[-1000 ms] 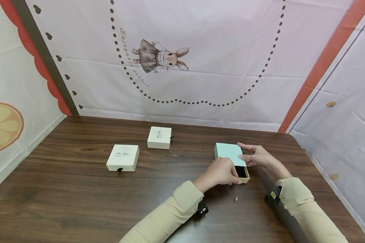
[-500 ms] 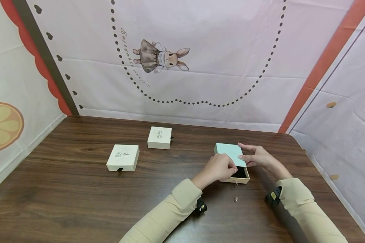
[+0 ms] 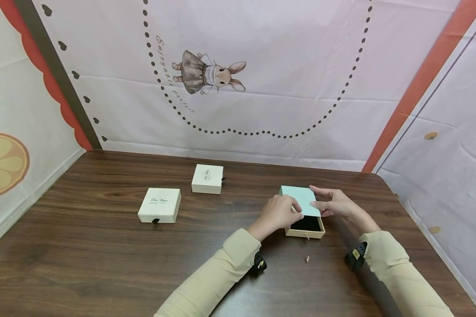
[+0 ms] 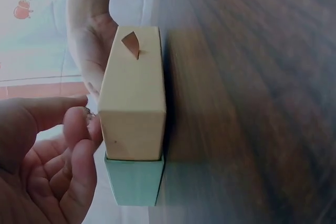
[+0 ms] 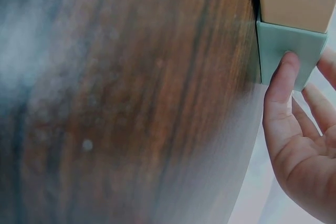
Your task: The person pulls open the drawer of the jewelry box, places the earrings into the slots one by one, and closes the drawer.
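A mint-green drawer box (image 3: 299, 198) stands at the right of the table, its cream drawer (image 3: 304, 234) pulled part way out toward me and showing a black lining. My left hand (image 3: 278, 212) hovers over the drawer's left side, pinching a small glittering earring (image 4: 90, 114) between thumb and fingertip; most of it is hidden. On the green sleeve, my right hand (image 3: 335, 204) holds the right side, with one fingertip (image 5: 286, 64) pressed against its wall. Another earring (image 3: 307, 259), with a thin post visible in the left wrist view, lies on the table in front of the drawer.
Two white drawer boxes with black pull tabs stand to the left: one (image 3: 159, 205) nearer, the other (image 3: 207, 178) farther back. The dark wooden table (image 3: 103, 246) ends at a printed cloth backdrop (image 3: 269, 79) behind and at both sides.
My left hand has moved from the drawer's front edge back and left, uncovering more of the black lining and the front pull tab. The right hand stays on the box.
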{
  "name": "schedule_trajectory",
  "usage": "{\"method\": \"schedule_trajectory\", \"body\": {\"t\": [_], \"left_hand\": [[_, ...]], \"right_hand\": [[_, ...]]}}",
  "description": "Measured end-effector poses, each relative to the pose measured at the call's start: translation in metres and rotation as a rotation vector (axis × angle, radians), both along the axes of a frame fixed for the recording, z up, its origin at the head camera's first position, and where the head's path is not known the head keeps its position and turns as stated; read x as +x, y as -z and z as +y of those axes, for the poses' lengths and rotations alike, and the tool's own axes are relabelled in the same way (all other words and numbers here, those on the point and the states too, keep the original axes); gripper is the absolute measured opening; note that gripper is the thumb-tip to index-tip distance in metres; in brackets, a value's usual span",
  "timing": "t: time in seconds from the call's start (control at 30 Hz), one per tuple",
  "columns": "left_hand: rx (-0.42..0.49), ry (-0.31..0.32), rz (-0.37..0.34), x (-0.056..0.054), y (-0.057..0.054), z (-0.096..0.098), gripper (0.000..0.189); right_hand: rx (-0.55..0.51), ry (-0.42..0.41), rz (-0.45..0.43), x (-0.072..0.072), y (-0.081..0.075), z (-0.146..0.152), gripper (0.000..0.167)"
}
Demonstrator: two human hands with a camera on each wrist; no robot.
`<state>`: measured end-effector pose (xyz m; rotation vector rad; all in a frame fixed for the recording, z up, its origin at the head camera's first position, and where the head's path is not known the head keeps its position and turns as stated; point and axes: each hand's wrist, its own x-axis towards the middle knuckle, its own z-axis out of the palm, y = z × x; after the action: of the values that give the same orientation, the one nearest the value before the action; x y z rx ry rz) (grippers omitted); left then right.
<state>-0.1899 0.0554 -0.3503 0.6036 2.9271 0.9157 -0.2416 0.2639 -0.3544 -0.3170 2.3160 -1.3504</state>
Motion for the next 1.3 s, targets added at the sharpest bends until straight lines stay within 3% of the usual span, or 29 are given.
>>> {"method": "schedule_trajectory", "body": {"t": [0.17, 0.8, 1.03, 1.17, 1.3], "left_hand": [[-0.010, -0.024, 0.029, -0.0037, 0.0011, -0.0021, 0.014], [0.002, 0.003, -0.037, -0.0075, 0.0046, -0.0041, 0.005], [-0.070, 0.061, -0.009, -0.0068, 0.0050, -0.0034, 0.005], [-0.130, 0.068, 0.017, -0.0067, 0.0040, -0.0037, 0.007], [-0.132, 0.069, 0.010, -0.0065, 0.0035, -0.0044, 0.009]], "right_hand": [[0.001, 0.003, -0.002, -0.0010, 0.0017, 0.0009, 0.070], [0.001, 0.020, -0.015, -0.0011, 0.0018, 0.0003, 0.071], [-0.004, 0.014, -0.009, -0.0010, 0.0025, 0.0007, 0.070], [-0.004, 0.009, -0.005, -0.0006, 0.0027, -0.0005, 0.070], [-0.011, 0.009, -0.007, 0.0009, 0.0012, -0.0008, 0.069]]}}
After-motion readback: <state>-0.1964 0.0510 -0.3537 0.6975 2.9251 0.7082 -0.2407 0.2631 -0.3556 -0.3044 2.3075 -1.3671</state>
